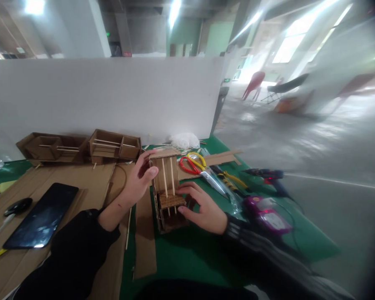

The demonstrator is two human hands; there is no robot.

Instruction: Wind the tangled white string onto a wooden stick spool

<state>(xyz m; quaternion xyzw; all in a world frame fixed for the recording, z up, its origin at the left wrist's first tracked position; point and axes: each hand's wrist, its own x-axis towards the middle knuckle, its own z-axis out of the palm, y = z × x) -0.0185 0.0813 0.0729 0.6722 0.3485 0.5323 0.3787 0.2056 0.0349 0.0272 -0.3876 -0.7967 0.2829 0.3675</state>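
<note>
- Centre of the frame: an open cardboard box (169, 179) stands at a slight tilt above the green tabletop (178, 256); two thin sticks (164, 177) run down it through a corrugated divider (172, 202).
- Left hand (137, 183): closed on the box's upper left edge; thumb in front, fingers around the corner.
- Right hand (206, 210): fingers curled, thumb a little apart, at the divider's right end; I cannot tell whether they pinch it.
- Right of centre: scissors (210, 179) with red and yellow handles; beyond them a drill (265, 173) and a purple device (258, 207); its pale label (275, 221) is too blurred to read.
- Upper right: a small green sign (226, 80); its marks too small to make out.
- Lower left: a dark phone (42, 216), screen black.
</note>
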